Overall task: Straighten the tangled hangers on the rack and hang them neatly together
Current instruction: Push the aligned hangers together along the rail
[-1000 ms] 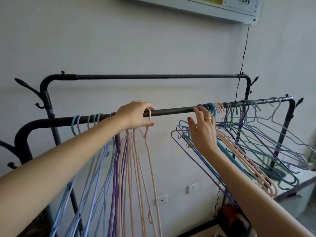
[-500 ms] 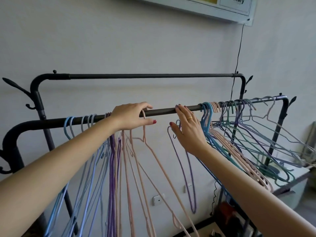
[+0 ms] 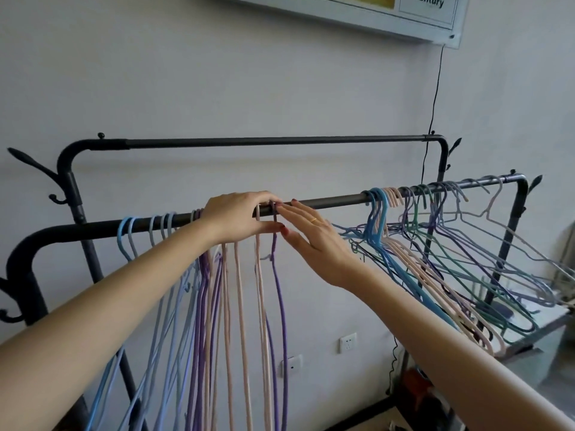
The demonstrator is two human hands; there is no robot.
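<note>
A black rack rail (image 3: 326, 202) crosses the view. On its left hang straight blue, purple and pink hangers (image 3: 202, 306), close together. My left hand (image 3: 239, 216) curls over the rail, thumb below, round the hook of a pink hanger (image 3: 259, 290). Right beside it hangs a single purple hanger (image 3: 281, 306). My right hand (image 3: 314, 241) has straight fingers whose tips touch that hanger's hook at the rail. At the rail's right end a tangled bunch of blue, pink, green, purple and grey hangers (image 3: 435, 259) splays out sideways.
A second, higher rail (image 3: 264, 141) runs behind, close to the wall. Coat hooks (image 3: 31, 164) stick out of the rack's left post. A white table (image 3: 544, 325) stands under the tangled bunch. Wall sockets (image 3: 348, 342) and a black cable (image 3: 434, 98) are on the wall.
My right hand took a purple hanger from the tangled bunch and slid it left along the rail, up against the pink ones. My left hand stayed on the rail.
</note>
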